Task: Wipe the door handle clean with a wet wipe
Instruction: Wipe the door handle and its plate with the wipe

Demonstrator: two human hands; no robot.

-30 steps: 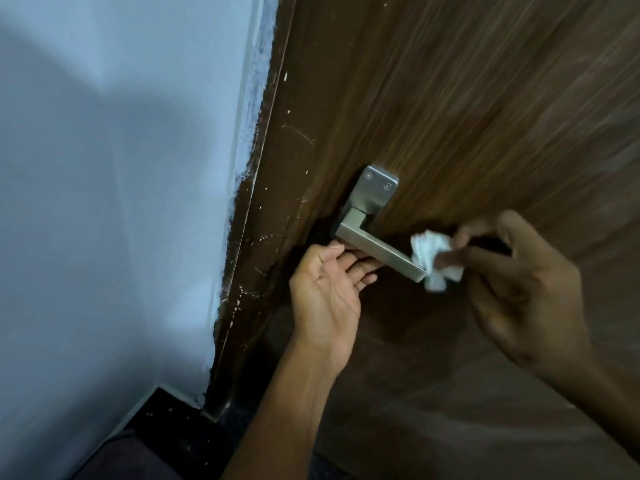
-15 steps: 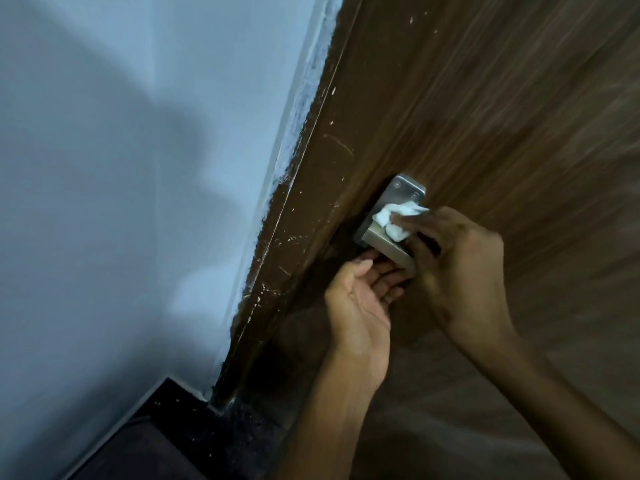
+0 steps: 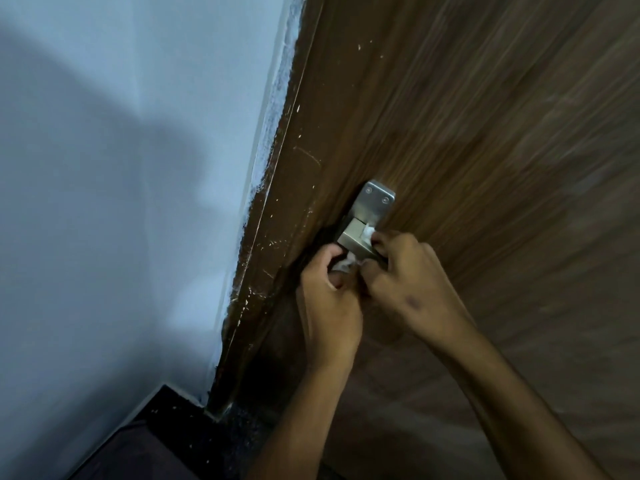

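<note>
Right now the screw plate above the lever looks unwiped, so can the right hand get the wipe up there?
Probably yes. The right hand holds the white wet wipe just below the bare silver metal screw plate, with nothing covering it.

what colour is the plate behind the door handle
Brushed silver-grey metal plate with two screws, seen best in the head view.
</note>
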